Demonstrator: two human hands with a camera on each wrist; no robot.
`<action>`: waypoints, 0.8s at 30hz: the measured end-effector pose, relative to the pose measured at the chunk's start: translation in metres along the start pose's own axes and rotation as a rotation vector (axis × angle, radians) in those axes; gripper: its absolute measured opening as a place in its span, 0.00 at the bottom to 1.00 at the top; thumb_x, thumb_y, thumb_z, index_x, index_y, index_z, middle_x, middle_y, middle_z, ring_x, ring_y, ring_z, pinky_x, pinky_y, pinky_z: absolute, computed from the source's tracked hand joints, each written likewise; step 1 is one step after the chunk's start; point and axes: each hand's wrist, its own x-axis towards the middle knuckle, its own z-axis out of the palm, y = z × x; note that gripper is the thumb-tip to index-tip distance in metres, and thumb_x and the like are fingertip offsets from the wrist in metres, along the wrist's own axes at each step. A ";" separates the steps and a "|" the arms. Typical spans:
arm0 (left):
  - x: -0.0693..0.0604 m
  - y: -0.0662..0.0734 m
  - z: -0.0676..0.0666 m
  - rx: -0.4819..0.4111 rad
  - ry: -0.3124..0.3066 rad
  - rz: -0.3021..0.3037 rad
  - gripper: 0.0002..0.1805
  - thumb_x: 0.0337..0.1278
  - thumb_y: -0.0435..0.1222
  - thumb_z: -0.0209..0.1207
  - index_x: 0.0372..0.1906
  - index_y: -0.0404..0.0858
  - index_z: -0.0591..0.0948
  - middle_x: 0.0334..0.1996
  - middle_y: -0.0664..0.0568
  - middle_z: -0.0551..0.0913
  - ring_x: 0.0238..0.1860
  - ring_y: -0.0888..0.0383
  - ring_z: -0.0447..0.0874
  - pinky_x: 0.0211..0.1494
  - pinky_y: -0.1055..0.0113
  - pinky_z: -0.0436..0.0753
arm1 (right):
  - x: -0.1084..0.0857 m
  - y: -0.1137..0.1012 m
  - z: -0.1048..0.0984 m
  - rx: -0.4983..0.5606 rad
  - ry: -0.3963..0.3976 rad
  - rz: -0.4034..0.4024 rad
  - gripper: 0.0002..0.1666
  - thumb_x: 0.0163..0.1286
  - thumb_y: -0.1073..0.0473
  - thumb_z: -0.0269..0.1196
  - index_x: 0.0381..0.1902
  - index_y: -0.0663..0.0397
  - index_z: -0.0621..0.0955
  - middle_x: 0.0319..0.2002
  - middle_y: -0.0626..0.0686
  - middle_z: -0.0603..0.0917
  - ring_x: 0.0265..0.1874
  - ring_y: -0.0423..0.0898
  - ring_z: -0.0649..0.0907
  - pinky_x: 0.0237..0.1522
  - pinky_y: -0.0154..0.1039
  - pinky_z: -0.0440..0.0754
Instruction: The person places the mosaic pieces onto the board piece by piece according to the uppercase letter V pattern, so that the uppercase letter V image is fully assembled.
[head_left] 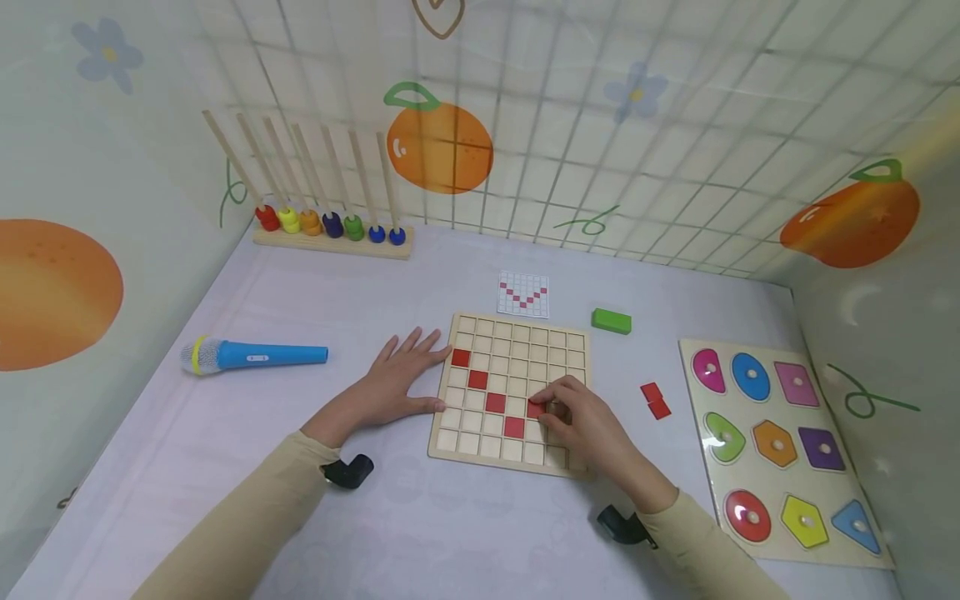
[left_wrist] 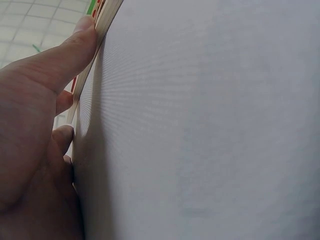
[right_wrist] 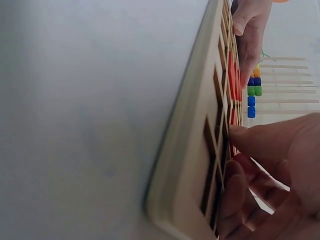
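A wooden grid board (head_left: pixel 480 463) lies flat on the white table, with several red square tiles (head_left: pixel 495 402) in a diagonal of its cells. My left hand (head_left: pixel 390 385) has its fingers spread; thumb and fingertips touch the board's left edge. In the left wrist view the thumb (left_wrist: pixel 75 50) lies against that edge. Over the right half of the grid, my right hand (head_left: pixel 592 429) pinches a red tile (head_left: pixel 534 409) between thumb and finger at a cell; its fingers partly cover it. Behind the board lies a card (head_left: pixel 523 294) printed with a red V of squares.
Two loose red tiles (head_left: pixel 660 409) lie right of the board, and a green block (head_left: pixel 611 322) behind them. Farther right is a shape puzzle board (head_left: pixel 738 477). A blue toy microphone (head_left: pixel 273 356) lies left; a bead rack with upright rods (head_left: pixel 330 242) stands at the back left.
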 end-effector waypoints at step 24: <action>0.001 -0.002 0.002 -0.002 -0.024 -0.028 0.51 0.58 0.60 0.66 0.81 0.50 0.58 0.83 0.51 0.45 0.82 0.48 0.29 0.81 0.47 0.30 | -0.007 0.008 -0.014 0.078 -0.014 0.018 0.17 0.66 0.60 0.71 0.53 0.47 0.85 0.44 0.45 0.80 0.37 0.40 0.81 0.42 0.38 0.84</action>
